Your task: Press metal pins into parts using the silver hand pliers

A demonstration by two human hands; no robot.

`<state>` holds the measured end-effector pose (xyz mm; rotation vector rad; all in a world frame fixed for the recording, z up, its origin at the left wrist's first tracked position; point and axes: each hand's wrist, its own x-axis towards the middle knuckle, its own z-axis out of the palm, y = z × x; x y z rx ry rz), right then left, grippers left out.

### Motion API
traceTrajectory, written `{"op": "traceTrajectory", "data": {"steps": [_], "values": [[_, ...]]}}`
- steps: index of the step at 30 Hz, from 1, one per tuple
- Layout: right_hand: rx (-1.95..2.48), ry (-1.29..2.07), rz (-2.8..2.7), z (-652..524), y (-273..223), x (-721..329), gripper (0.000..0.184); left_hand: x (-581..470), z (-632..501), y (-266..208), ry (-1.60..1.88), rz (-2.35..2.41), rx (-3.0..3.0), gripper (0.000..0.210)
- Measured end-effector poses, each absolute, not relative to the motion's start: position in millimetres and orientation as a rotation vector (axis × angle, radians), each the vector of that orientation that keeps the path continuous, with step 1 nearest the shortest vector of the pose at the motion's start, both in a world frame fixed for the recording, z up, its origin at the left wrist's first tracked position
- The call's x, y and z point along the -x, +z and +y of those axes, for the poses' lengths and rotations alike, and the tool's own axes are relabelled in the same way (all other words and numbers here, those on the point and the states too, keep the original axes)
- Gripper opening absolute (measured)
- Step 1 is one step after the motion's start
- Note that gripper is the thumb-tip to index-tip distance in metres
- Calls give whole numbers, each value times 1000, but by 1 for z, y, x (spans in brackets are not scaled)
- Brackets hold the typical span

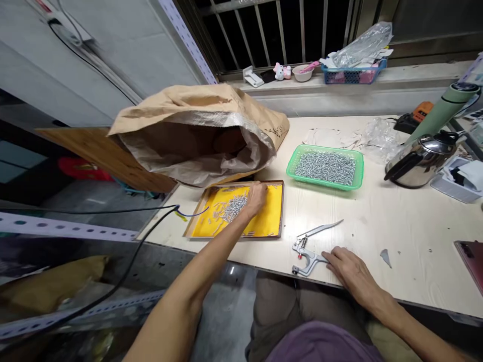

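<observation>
A: What is the left hand [257, 198] doing?
B: Its fingers point down at the pins [234, 207], at the right edge of the heap. The back of the hand hides the fingertips, so I can't tell whether that grip is closed on a pin.
A: And the right hand [350, 271]?
B: Palm down on the table [377, 216], fingers loosely bent, tips at the end of one handle of the pliers [311, 254] — whether they pinch it, I can't tell.
A: Where are the pins exactly?
B: Heaped near the middle of the yellow tray [269, 221], with some strays around the heap and along the edges. The tray sits at the table's near left; the pliers lie to its right, handles spread.
A: Farther out?
B: A sack [260, 105] lies just behind the tray, its mouth gaping towards the person. Right of the sack is a green basket [291, 171] of silvery pieces [328, 168] — then a kettle [422, 156], with a green flask [441, 110] leaning near it.
</observation>
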<state>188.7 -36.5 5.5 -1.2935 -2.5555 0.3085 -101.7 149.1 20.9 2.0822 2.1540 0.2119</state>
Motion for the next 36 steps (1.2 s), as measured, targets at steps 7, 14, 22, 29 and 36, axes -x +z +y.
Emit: {"op": "traceTrajectory", "data": {"steps": [7, 14, 22, 29, 36], "values": [[1297, 318, -2582, -36, 7, -190, 25, 64, 48, 39, 523, 1607, -1755, 14], [1270, 289, -2605, -30, 12, -190, 22, 53, -20, 7, 275, 1599, -1930, 9], [1326, 316, -2609, -32, 16, -190, 24, 55, -22, 4, 91, 1624, -2163, 15], [1385, 317, -2677, -31, 18, -188, 24, 53, -22, 11, 17, 1718, -2127, 15], [1365, 329, -2640, -32, 16, -189, 20, 57, -28, 9, -176, 1766, -2206, 19]]}}
